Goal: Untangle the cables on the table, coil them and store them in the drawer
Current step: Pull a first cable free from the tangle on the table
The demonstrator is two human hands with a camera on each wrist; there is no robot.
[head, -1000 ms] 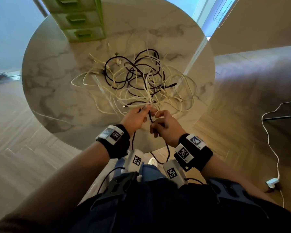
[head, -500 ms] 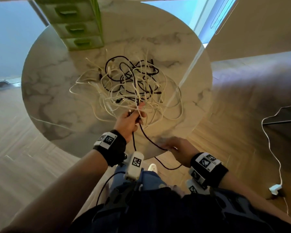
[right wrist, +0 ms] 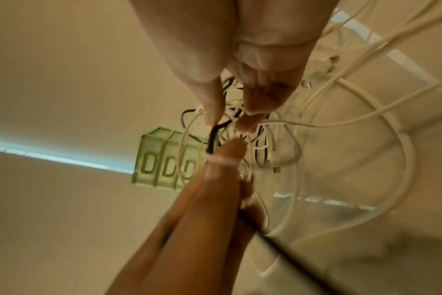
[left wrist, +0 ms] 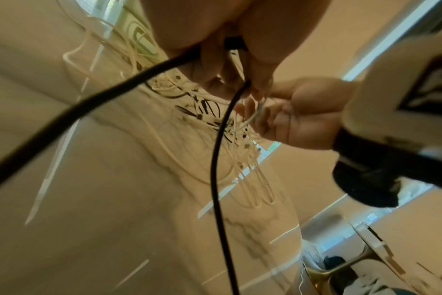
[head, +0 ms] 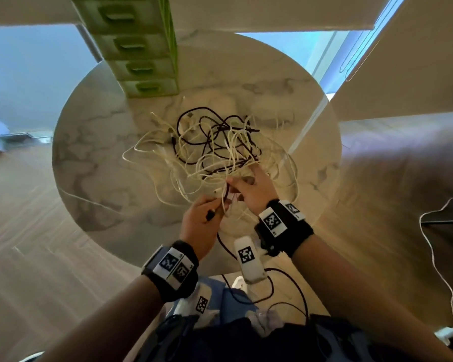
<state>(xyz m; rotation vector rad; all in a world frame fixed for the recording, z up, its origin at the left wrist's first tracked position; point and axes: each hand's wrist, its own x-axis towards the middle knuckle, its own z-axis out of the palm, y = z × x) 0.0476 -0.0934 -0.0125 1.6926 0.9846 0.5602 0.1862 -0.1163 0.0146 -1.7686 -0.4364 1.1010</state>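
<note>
step: freeing one black cable (head: pixel 221 242) from the tangle (head: pixel 215 150) lying mid-table (head: pixel 94 184), near side of the green drawer unit (head: pixel 139 64) | left hand (head: pixel 198 226) gripping it | right hand (head: pixel 251 189) pinching strands beside it | advice: feeding slack through loops, not yanking

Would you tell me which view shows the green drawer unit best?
The head view: the green drawer unit stands whole on the table's far edge. The right wrist view shows it small behind cables; the left wrist view catches only a blurred sliver.

Bare table (head: pixel 94 178) left of cable tangle (head: pixel 215 150)
</note>
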